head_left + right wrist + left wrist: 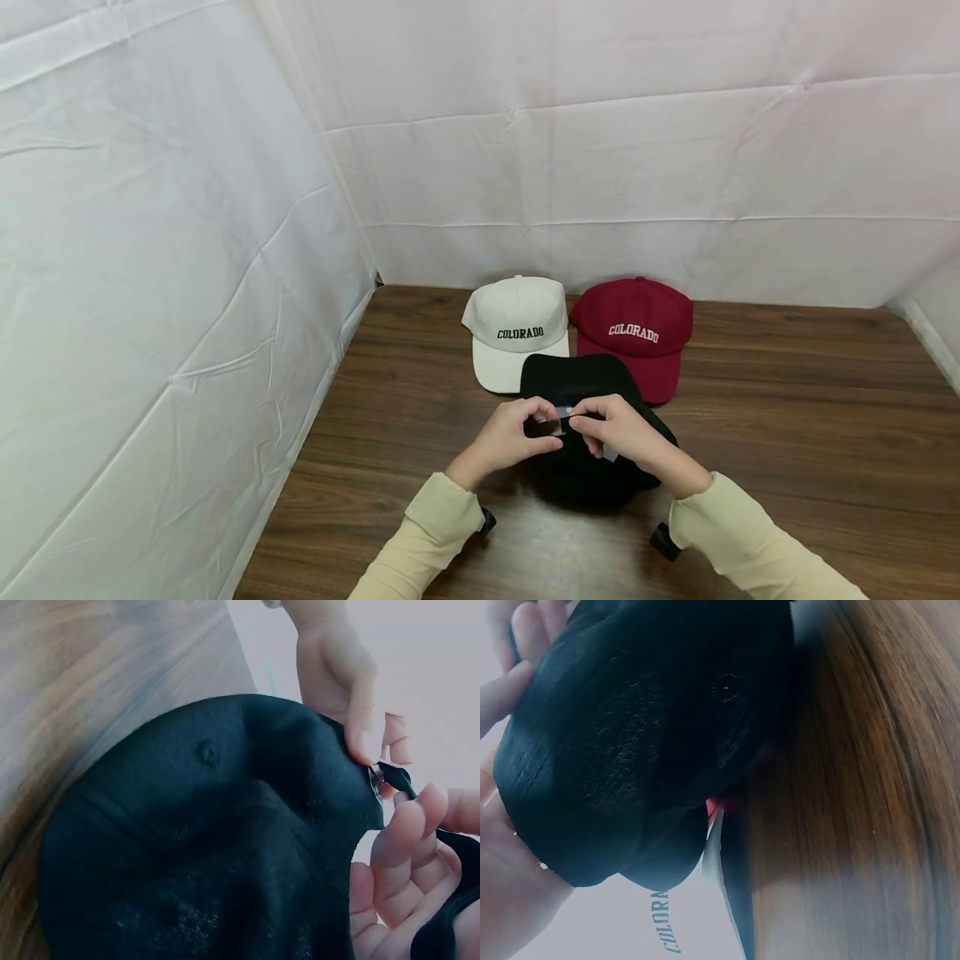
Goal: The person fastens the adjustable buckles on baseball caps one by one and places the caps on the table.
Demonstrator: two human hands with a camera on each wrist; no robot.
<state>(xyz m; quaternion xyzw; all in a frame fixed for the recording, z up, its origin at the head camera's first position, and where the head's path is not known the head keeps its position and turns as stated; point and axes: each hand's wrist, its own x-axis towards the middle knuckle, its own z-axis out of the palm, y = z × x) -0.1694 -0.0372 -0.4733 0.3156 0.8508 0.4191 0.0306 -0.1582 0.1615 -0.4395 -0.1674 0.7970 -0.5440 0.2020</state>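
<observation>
A black cap (577,377) lies on the table in front of me, its back opening towards my hands. My left hand (510,435) grips the cap's rear edge by a small metal buckle (376,780), its thumb close to the buckle in the right wrist view. With its fingertips, my right hand (621,429) pinches the black strap (397,777) at that buckle. More of the strap loops past the right palm in the right wrist view. Much of the left hand is hidden behind the cap (645,742) in the left wrist view.
Behind the black cap lie a white cap (517,310) and a dark red cap (637,302), both lettered COLORADO. The black cap overlaps their brims. White sheeting (600,167) rises along the back and left of the wooden table (795,417).
</observation>
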